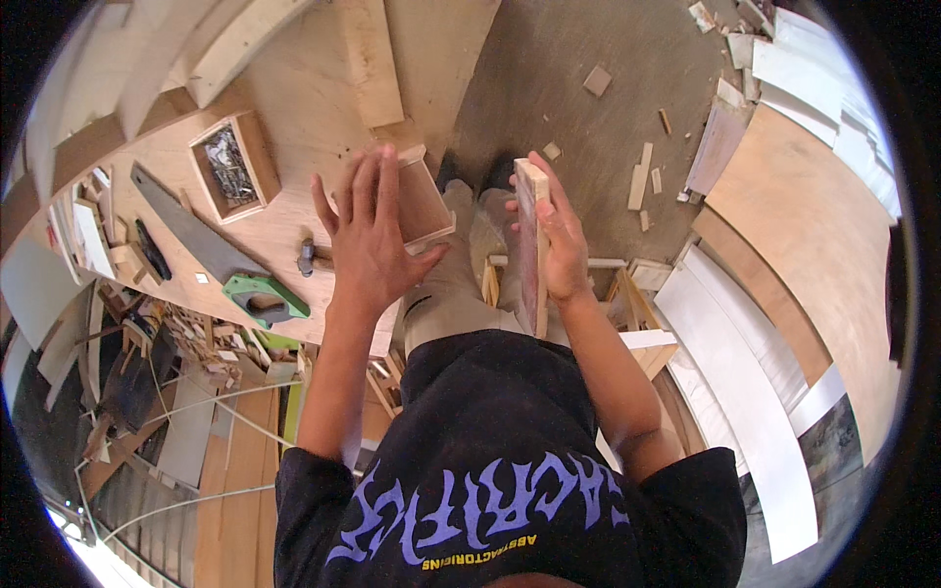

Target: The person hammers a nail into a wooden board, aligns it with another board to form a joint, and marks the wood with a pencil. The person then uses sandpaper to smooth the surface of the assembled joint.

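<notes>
L hand [368, 240] lies flat w/ fingers [365, 181] spread over a small square wooden frame [423, 206], which sits at the edge of the plywood surface [294, 127]. R hand [561, 245] holds a narrow wood board [532, 250] on edge, fingers wrapped round it, just beside the frame but apart. On the surface, left of the L hand: hammer [309, 257], handsaw w/ green handle [221, 260], open wooden box of nails [233, 167]. Wood scraps [642, 176] lie on the floor.
</notes>
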Available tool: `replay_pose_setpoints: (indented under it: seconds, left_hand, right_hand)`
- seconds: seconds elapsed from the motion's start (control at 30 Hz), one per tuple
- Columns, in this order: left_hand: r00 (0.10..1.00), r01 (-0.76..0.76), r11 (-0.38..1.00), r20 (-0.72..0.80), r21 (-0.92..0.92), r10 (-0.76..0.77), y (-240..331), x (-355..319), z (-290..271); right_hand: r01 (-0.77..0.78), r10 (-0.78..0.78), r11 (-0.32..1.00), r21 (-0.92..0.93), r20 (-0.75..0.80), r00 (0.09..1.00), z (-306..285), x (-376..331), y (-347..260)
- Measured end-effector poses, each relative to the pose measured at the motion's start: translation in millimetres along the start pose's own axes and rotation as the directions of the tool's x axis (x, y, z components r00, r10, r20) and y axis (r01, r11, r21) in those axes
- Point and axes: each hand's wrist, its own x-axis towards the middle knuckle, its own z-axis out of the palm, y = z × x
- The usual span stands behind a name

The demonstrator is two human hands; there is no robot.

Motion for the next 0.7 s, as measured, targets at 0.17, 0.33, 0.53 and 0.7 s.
replay_pose_setpoints:
  seconds: [0.17,0.33,0.53,0.7]
  left_hand:
    - [0.999,0.008,0.999,-0.042,-0.041,-0.010,8.7,-11.1,-16.1]
    - [0.898,-0.119,0.976,-0.439,-0.182,0.028,76.9,-9.5,-71.4]
    - [0.726,-0.177,0.975,-0.686,-0.137,0.035,174.5,17.8,-133.0]
    - [0.562,-0.226,0.971,-0.825,-0.079,0.063,251.6,43.0,-145.4]
  right_hand:
    - [0.179,-0.178,0.984,0.024,-0.008,0.984,-6.8,-14.8,-61.6]
    - [0.336,-0.339,0.941,0.045,0.085,0.937,-30.6,-26.8,-135.6]
    - [0.433,-0.453,0.891,0.136,0.244,0.857,-68.8,-28.5,-220.4]
    - [0.489,-0.516,0.856,0.168,0.351,0.782,-120.5,-27.4,-278.4]
